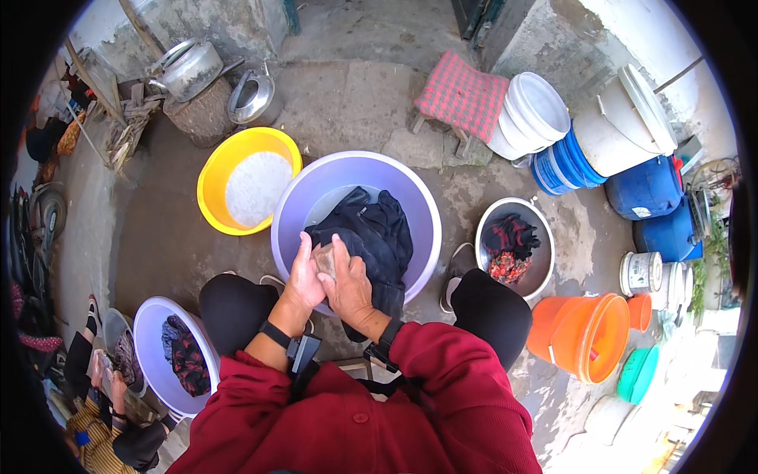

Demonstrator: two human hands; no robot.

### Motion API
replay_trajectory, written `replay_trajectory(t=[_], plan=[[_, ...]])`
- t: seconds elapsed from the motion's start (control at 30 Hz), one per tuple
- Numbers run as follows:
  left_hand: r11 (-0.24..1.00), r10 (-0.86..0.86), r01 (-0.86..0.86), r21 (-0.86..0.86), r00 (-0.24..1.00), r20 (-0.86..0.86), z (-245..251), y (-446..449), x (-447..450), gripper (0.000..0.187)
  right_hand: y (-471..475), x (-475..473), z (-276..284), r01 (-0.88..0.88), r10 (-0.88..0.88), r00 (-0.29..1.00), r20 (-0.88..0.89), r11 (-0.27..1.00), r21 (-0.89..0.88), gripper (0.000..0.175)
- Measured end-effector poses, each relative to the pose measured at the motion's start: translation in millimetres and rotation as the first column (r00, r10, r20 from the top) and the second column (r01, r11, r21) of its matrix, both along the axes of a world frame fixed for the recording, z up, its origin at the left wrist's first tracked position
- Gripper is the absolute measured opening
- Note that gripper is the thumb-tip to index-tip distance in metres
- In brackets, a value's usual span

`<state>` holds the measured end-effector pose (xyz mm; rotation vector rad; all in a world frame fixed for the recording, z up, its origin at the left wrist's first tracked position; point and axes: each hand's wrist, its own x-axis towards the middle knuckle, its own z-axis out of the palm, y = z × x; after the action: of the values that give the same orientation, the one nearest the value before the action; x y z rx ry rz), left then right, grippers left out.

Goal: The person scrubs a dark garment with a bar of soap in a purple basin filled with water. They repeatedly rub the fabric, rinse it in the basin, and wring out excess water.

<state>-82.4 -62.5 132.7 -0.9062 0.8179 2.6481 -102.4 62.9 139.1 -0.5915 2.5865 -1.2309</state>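
Between my two hands is a brownish block (325,260) that looks like a bar of soap. My left hand (305,277) cups it from the left, thumb raised, while my right hand (350,291) presses against it from the right with the fingers over it. Both are above the near side of a large purple plastic basin (424,195). Inside the basin a dark, wet garment (382,228) with a zipper lies heaped in some water. One end of the cloth hangs over the near rim, below my right hand.
A yellow basin (207,195) of cloudy water touches the purple one. At right stand a metal bowl (549,260) of clothes and an orange bucket (556,332). Buckets (616,127) line the right wall. Lower left, another person's hands (115,382) work beside a second purple basin (145,355).
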Motion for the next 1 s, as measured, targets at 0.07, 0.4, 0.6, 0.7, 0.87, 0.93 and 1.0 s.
replay_trajectory(t=[0.07,0.4,0.6,0.7,0.87,0.93,1.0], plan=[[0.987,-0.109,0.13,0.097,0.975,-0.192,-0.8,3.5,-1.0,0.085,-1.3,-4.6,-2.5,0.245,-0.245,0.97,0.013,0.97,-0.004,0.076],[0.991,-0.132,0.133,0.002,0.987,-0.096,-11.7,-1.1,-5.6,0.044,12.2,-19.7,-68.6,0.479,-0.488,0.837,0.246,0.872,0.1,0.073],[-0.116,-0.566,0.326,-0.938,0.754,0.332,-33.1,-12.1,-1.7,0.052,22.6,-50.2,-103.1,0.654,-0.494,0.726,0.477,0.71,-0.26,0.065],[0.622,-0.355,0.296,-0.725,0.932,0.076,-33.5,-16.6,-10.8,0.033,12.3,-26.9,-65.8,0.534,-0.43,0.842,0.325,0.752,-0.388,0.064],[0.98,0.119,-0.055,-0.191,0.931,0.346,-22.3,-6.0,-9.6,0.025,2.0,3.3,-23.7,0.158,-0.159,0.987,0.019,0.958,-0.24,0.075],[0.989,0.106,-0.079,-0.128,0.969,0.222,-20.3,3.1,-1.7,0.024,3.0,-1.0,-27.1,0.286,-0.281,0.957,0.075,0.956,-0.059,0.074],[0.996,0.082,-0.074,-0.039,0.967,0.243,-20.0,5.6,2.3,0.023,3.1,-5.5,-34.3,0.444,-0.453,0.874,0.177,0.891,0.09,0.07]])
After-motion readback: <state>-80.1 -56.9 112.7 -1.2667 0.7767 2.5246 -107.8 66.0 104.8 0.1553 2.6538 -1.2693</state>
